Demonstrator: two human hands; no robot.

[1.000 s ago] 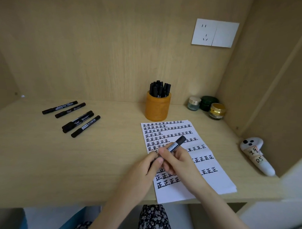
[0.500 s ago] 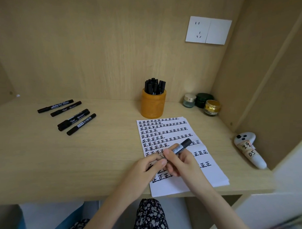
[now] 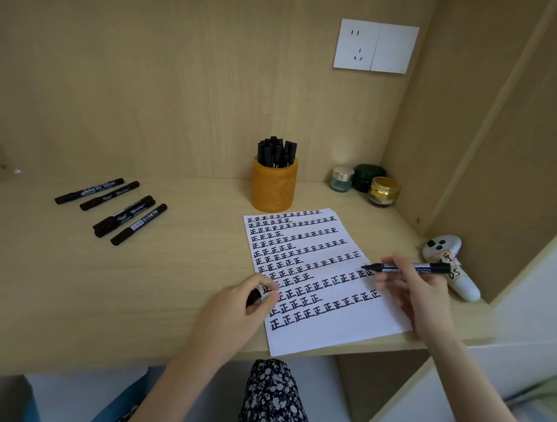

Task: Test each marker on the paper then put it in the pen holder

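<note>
Nearest, the left hand (image 3: 233, 304) rests at the left edge of the paper (image 3: 323, 335), fingers curled round a black cap (image 3: 254, 296). The right hand (image 3: 419, 291) pinches the uncapped marker (image 3: 408, 267) almost level, its tip at the right end of a row of written characters. Farther back on the desk (image 3: 173, 286), several loose markers (image 3: 124, 214) lie well to the left, and the orange pen holder (image 3: 274, 188), full of stored markers (image 3: 276, 152), stands just beyond the paper's top edge.

Three lidded jars (image 3: 367, 177) bunched at the table's (image 3: 174, 270) back right corner; white controller (image 3: 464, 286) by the right wall; wall socket (image 3: 376, 46) above.
</note>
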